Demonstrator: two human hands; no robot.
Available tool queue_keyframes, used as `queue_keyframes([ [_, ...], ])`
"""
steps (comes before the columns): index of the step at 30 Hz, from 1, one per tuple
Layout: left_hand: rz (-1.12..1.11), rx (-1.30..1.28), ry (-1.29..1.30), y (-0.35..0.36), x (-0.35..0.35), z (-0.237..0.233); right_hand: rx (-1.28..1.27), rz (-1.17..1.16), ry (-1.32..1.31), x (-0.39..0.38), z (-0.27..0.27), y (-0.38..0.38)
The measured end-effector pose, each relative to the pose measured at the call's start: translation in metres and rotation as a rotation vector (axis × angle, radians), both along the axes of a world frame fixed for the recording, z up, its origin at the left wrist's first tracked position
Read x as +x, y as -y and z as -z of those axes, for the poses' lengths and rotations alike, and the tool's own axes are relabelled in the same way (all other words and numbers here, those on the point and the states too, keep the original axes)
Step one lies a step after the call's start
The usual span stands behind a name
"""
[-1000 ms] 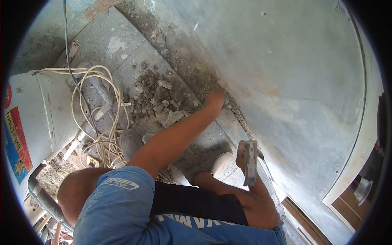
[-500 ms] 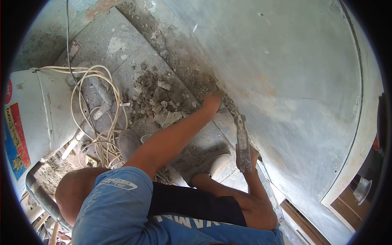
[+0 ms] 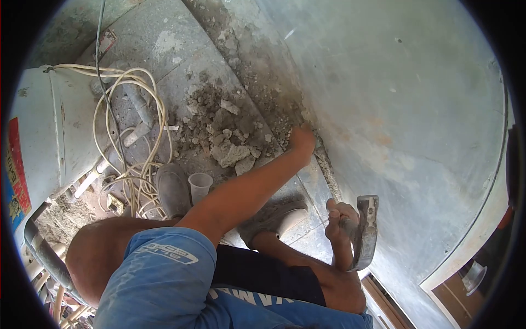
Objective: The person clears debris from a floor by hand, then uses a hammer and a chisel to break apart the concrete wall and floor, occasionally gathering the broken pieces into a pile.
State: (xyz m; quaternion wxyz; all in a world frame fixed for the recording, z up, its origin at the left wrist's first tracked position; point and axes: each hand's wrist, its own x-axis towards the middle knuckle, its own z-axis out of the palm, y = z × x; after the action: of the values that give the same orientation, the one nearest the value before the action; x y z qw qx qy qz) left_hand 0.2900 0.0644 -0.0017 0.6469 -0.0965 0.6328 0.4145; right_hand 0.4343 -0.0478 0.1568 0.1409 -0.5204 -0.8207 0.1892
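Note:
My left hand (image 3: pixel 302 145) is closed in a fist low against the base of the grey wall (image 3: pixel 405 126), at the broken strip along the floor edge. What it grips is hidden behind the fingers. My right hand (image 3: pixel 342 220), nearer my knee, is wrapped round the handle of a hammer. The dusty metal hammer head (image 3: pixel 366 233) stands out to the right of that hand, apart from the wall's broken edge. A heap of broken mortar and rubble (image 3: pixel 219 129) lies on the floor tiles left of my left hand.
A translucent plastic cup (image 3: pixel 200 185) stands beside my shoe (image 3: pixel 173 189). Coiled cream cable (image 3: pixel 159 118) and a grey pipe piece (image 3: pixel 137 107) lie farther left, near a large white container (image 3: pixel 76 126) with a label. My other shoe (image 3: pixel 276 222) is below the left forearm.
The hammer has swung back from the broken wall edge, lower and to the right, its head turned. My left hand stays closed at the wall base. The whole view has shifted slightly.

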Motion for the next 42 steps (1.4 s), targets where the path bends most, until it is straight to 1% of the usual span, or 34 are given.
queue_keyframes([
  [1, -0.001, -0.006, 0.003, 0.000, 0.009, 0.014, -0.006, -0.001, 0.003, 0.001, -0.001, 0.000],
  [3, -0.095, 0.050, 0.017, -0.003, 0.023, 0.040, -0.066, 0.058, -0.029, 0.002, -0.003, -0.001],
  [4, -0.095, 0.049, 0.022, -0.003, 0.016, 0.030, -0.095, 0.087, -0.044, 0.002, -0.006, -0.002],
  [5, -0.102, 0.077, 0.121, -0.002, 0.002, 0.010, -0.095, 0.086, -0.040, -0.002, -0.011, -0.003],
  [6, -0.107, 0.104, 0.218, -0.001, -0.007, -0.002, -0.195, 0.167, 0.003, -0.011, -0.019, -0.003],
  [7, -0.107, 0.104, 0.218, -0.001, -0.006, -0.002, -0.295, 0.247, 0.045, -0.016, -0.022, -0.003],
  [8, -0.158, 0.095, 0.234, -0.004, -0.006, -0.003, -0.293, 0.247, 0.044, -0.014, -0.020, -0.005],
  [9, -0.208, 0.085, 0.250, -0.005, -0.005, -0.004, -0.170, 0.085, 0.021, -0.008, -0.016, -0.006],
  [10, -0.206, 0.085, 0.250, -0.007, -0.008, -0.006, -0.047, -0.075, 0.000, -0.003, -0.012, -0.007],
  [11, -0.220, 0.062, 0.286, -0.008, -0.010, -0.008, -0.046, -0.072, 0.001, 0.001, -0.008, -0.008],
  [13, -0.229, 0.036, 0.324, -0.009, -0.011, -0.006, -0.146, -0.185, -0.198, 0.006, 0.001, -0.011],
  [14, -0.249, 0.040, 0.364, -0.010, -0.012, -0.006, -0.143, -0.182, -0.198, 0.005, 0.010, -0.010],
  [16, -0.267, 0.050, 0.404, -0.011, -0.013, -0.007, -0.057, 0.010, 0.207, 0.002, 0.037, -0.005],
  [17, -0.309, 0.049, 0.436, -0.013, -0.015, -0.008, -0.098, 0.039, 0.224, 0.004, 0.053, -0.003],
  [18, -0.354, 0.046, 0.468, -0.014, -0.017, -0.008, -0.607, 0.340, 0.531, 0.013, 0.064, -0.012],
  [19, -0.352, 0.049, 0.467, -0.012, -0.019, -0.009, -0.578, 0.326, 0.475, 0.004, 0.053, -0.013],
  [20, -0.300, 0.064, 0.459, -0.011, -0.023, -0.012, -0.546, 0.312, 0.417, -0.008, 0.039, -0.017],
  [21, -0.250, 0.072, 0.450, -0.010, -0.026, -0.014, -0.547, 0.309, 0.414, -0.006, 0.034, -0.016],
  [22, -0.244, 0.059, 0.451, -0.006, -0.026, -0.014, -0.331, 0.162, 0.368, 0.001, 0.028, -0.008],
  [23, -0.236, 0.069, 0.462, -0.005, -0.028, -0.013, -0.111, 0.013, 0.317, -0.012, 0.011, -0.009],
  [24, -0.229, 0.080, 0.474, -0.005, -0.028, -0.014, -0.024, 0.051, 0.213, -0.025, -0.015, -0.011],
  [26, -0.225, 0.036, 0.452, -0.006, -0.029, -0.021, -0.164, -0.120, -0.708, -0.012, -0.006, -0.019],
  [27, -0.225, 0.006, 0.430, -0.008, -0.031, -0.025, -0.142, -0.116, -0.865, -0.009, 0.005, -0.018],
  [28, -0.224, 0.012, 0.430, -0.008, -0.029, -0.019, -0.137, -0.118, -0.865, -0.002, 0.025, -0.013],
  [29, -0.214, 0.024, 0.440, -0.008, -0.026, -0.007, -0.047, -0.087, -0.214, 0.007, 0.048, -0.009],
  [30, -0.206, 0.039, 0.450, -0.011, -0.025, -0.002, 0.049, -0.046, 0.435, 0.011, 0.059, -0.009],
  [31, -0.212, 0.052, 0.450, -0.013, -0.025, -0.005, 0.062, -0.052, 0.435, 0.007, 0.057, -0.013],
  [33, -0.303, 0.097, 0.457, -0.013, -0.024, -0.007, -0.379, 0.240, 0.308, 0.001, 0.055, -0.018],
  [34, -0.295, 0.086, 0.458, -0.010, -0.023, -0.005, -0.389, 0.249, 0.309, 0.005, 0.050, -0.013],
  [36, -0.233, 0.017, 0.441, -0.012, -0.027, -0.001, -0.137, 0.149, 0.116, 0.014, 0.035, -0.009],
  [38, -0.234, 0.008, 0.435, -0.011, -0.030, -0.012, -0.080, -0.095, -0.587, -0.031, -0.026, -0.036],
  [39, -0.238, 0.017, 0.427, -0.011, -0.031, -0.016, -0.035, -0.206, -0.849, -0.043, -0.031, -0.040],
  [40, -0.241, 0.020, 0.427, -0.012, -0.030, -0.014, -0.035, -0.210, -0.849, -0.027, -0.017, -0.032],
  [42, -0.292, 0.047, 0.480, -0.013, -0.027, -0.009, 0.044, -0.156, 0.414, 0.022, 0.030, -0.010],
])
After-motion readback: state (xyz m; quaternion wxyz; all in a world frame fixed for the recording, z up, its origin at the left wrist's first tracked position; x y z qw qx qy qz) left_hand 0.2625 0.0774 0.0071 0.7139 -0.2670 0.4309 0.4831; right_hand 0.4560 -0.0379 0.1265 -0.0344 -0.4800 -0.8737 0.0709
